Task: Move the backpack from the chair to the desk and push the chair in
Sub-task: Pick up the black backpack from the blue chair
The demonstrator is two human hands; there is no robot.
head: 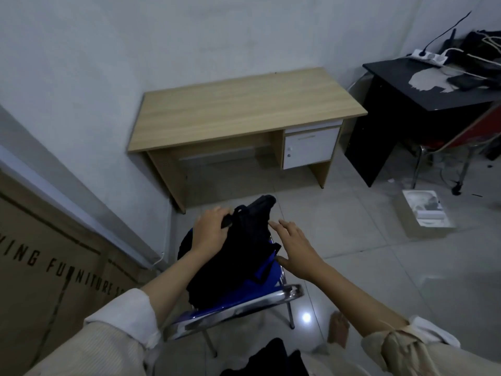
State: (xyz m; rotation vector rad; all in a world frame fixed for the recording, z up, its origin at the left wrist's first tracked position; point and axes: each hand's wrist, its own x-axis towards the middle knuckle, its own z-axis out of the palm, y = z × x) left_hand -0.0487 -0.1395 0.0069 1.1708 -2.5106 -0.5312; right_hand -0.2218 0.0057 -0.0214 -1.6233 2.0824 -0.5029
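A black backpack (241, 251) sits on a blue chair (244, 299) with a chrome frame, close below me. My left hand (210, 230) is closed on the backpack's upper left side, near its top strap. My right hand (294, 249) hovers at the bag's right side with fingers spread, fingertips at the fabric. A light wooden desk (244, 109) with a white drawer unit stands against the wall beyond the chair, with floor between them.
Large cardboard boxes (54, 267) line the left wall. A black table (433, 88) with cables and a power strip stands at the right, a red chair beside it. An open box (423, 213) lies on the tiled floor at right.
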